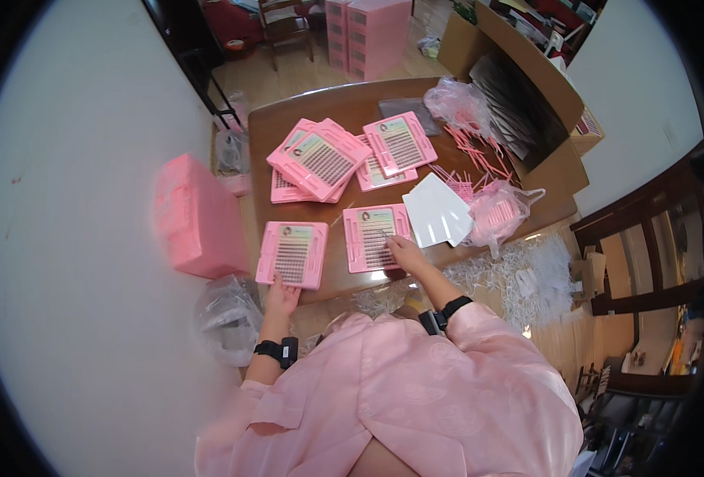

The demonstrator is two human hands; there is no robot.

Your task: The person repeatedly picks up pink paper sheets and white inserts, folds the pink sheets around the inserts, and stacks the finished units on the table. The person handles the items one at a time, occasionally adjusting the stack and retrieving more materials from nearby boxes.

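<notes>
Head view looks down on a brown wooden surface (352, 111) scattered with flat pink lash trays. Two of them lie apart at the near edge. The left hand (282, 298) grips the near edge of the left tray (292, 253), fingers curled under its rim. The right hand (407, 253) rests on the right tray (376, 237), fingers pinched together over its rows of dark lashes; whether it holds a thin tool there is too small to tell. Each tray is a pink rectangle with a pale card panel at the top and dark rows below.

Further back, a loose pile of trays (316, 163) holds about four, overlapping and tilted, and just to its right two more trays (396, 147) lie one over the other. Right of the near trays sit fanned white cards (438, 213), perhaps three or four. Two clear plastic bags stand out: one (499, 211) with pink pieces beside the cards, another (457, 102) at the far edge, with loose pink sticks (475, 155) spilled between them. An open cardboard box (527, 103) holding dark sheets stands at the right. On the floor at left lie a pink wrapped block (197, 219) and a crumpled clear bag (226, 314). A pink drawer unit (368, 36) stands far back.
</notes>
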